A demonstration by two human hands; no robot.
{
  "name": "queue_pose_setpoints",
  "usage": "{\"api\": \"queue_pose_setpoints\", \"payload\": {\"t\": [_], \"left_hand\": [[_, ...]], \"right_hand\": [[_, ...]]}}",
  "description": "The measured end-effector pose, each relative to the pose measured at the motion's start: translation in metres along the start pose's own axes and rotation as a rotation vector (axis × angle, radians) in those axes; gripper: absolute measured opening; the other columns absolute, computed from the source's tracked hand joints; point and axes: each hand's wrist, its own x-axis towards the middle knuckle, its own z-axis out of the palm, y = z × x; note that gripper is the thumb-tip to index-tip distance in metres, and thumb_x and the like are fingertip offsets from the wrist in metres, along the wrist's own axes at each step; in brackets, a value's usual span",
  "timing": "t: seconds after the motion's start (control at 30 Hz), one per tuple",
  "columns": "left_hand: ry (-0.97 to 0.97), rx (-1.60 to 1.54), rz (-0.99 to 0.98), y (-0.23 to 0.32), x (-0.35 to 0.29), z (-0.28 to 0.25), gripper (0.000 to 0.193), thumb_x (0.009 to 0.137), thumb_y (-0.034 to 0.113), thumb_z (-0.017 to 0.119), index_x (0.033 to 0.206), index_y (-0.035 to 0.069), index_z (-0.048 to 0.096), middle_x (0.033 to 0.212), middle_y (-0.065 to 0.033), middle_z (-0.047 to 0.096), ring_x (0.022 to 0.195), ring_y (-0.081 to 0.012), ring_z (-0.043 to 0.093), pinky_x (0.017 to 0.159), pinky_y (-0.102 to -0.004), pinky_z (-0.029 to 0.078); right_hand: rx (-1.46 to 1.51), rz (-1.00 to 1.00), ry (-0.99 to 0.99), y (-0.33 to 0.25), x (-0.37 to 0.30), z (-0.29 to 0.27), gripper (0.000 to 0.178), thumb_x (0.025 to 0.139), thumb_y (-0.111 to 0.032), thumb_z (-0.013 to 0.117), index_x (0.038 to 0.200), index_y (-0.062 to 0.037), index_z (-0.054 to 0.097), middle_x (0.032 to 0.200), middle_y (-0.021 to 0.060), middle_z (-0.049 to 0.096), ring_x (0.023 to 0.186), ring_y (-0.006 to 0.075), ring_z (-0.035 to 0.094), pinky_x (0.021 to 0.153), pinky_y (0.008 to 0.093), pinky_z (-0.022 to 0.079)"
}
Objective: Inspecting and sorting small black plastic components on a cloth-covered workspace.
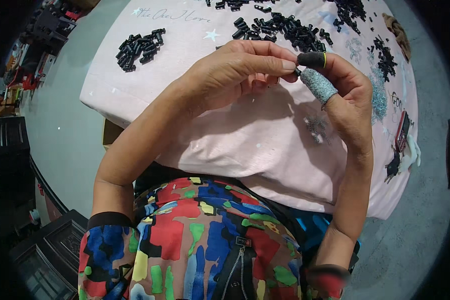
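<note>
A small pile of black cylindrical fittings (140, 48) lies leftmost on the pink cloth (195, 145). The left hand (230, 70) pinches one black fitting (297, 72), apparently unfinished; the right hand (342, 90), thumb and forefinger sleeved, meets it, its grip unclear. A larger heap (297, 32) lies beyond; which pieces are done cannot be told.

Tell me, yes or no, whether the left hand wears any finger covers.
No: the left hand looks bare; the black cover and grey cover are on the right hand.
</note>
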Motion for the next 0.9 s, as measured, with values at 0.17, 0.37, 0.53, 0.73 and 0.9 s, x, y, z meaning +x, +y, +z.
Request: {"api": "queue_pose_setpoints", "payload": {"t": [0.17,0.37,0.53,0.73,0.9], "left_hand": [[0.083,-0.057,-0.1,0.001,-0.004,0.008,0.029,0.092,0.018,0.073,0.117,0.006,0.065,0.096,-0.0073,0.073,0.071,-0.0028,0.059,0.063,-0.0156,0.048],[-0.058,-0.089,-0.086,0.001,-0.003,0.0,0.027,0.095,0.017,0.069,0.119,0.006,0.063,0.097,-0.0061,0.074,0.076,-0.0037,0.064,0.069,-0.0174,0.052],[-0.05,-0.095,-0.086,0.001,-0.004,0.001,0.025,0.096,0.017,0.068,0.119,0.006,0.063,0.097,-0.0057,0.074,0.075,-0.004,0.064,0.066,-0.0175,0.051],[-0.085,-0.053,-0.054,-0.001,-0.004,0.0,0.025,0.096,0.02,0.069,0.116,0.007,0.064,0.096,-0.0051,0.074,0.075,-0.0036,0.062,0.065,-0.0176,0.049],[-0.076,0.042,0.034,0.005,-0.01,-0.01,0.028,0.096,0.025,0.068,0.117,0.005,0.066,0.099,-0.006,0.073,0.077,-0.0043,0.061,0.067,-0.0163,0.048]], "right_hand": [[-0.03,-0.061,0.039,-0.001,-0.001,0.004,0.02,0.09,0.001,0.067,0.11,0.0026,0.07,0.093,0.0029,0.073,0.084,0.0064,0.066,0.075,0.0209,0.053],[-0.072,-0.105,0.098,0.003,-0.001,0.005,0.016,0.092,-0.002,0.068,0.107,0.0026,0.071,0.092,0.0029,0.073,0.081,0.0064,0.066,0.074,0.0211,0.053],[-0.036,-0.03,0.128,0.002,0.001,0.0,0.018,0.092,0.001,0.067,0.109,0.0025,0.072,0.094,0.0037,0.074,0.085,0.0068,0.066,0.077,0.0212,0.053],[-0.04,-0.108,0.052,0.007,0.0,0.0,0.017,0.09,0.001,0.07,0.107,0.0009,0.073,0.094,0.0031,0.074,0.085,0.0079,0.067,0.077,0.0219,0.054],[-0.073,-0.141,0.052,0.012,0.002,0.0,0.017,0.089,-0.001,0.073,0.105,-0.0007,0.074,0.092,0.0021,0.073,0.084,0.0063,0.067,0.075,0.0199,0.053]]}}
